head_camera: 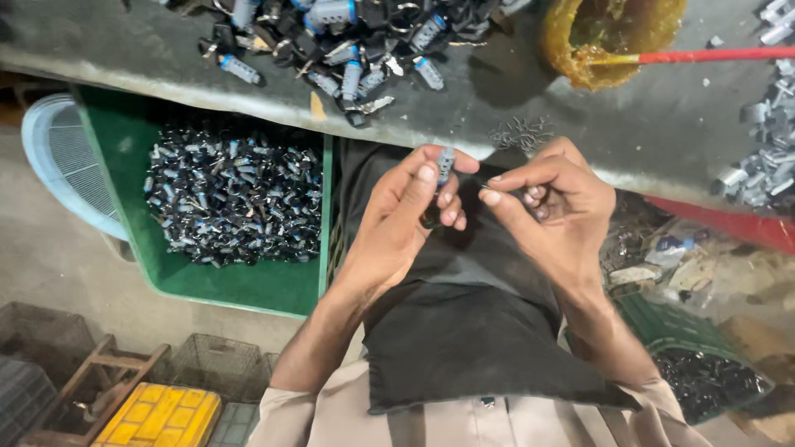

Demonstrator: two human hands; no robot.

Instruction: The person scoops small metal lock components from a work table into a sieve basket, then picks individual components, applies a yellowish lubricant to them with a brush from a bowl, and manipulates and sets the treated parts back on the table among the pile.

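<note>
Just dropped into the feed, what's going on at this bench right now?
A person is working over their lap with both hands. The left hand pinches a small grey-and-blue cylindrical part upright between thumb and fingers. The right hand is brought close beside it, fingertips pinched on something too small to make out. More parts of the same kind lie piled on the grey bench top, and a green plastic tray to the left is full of dark small parts.
</note>
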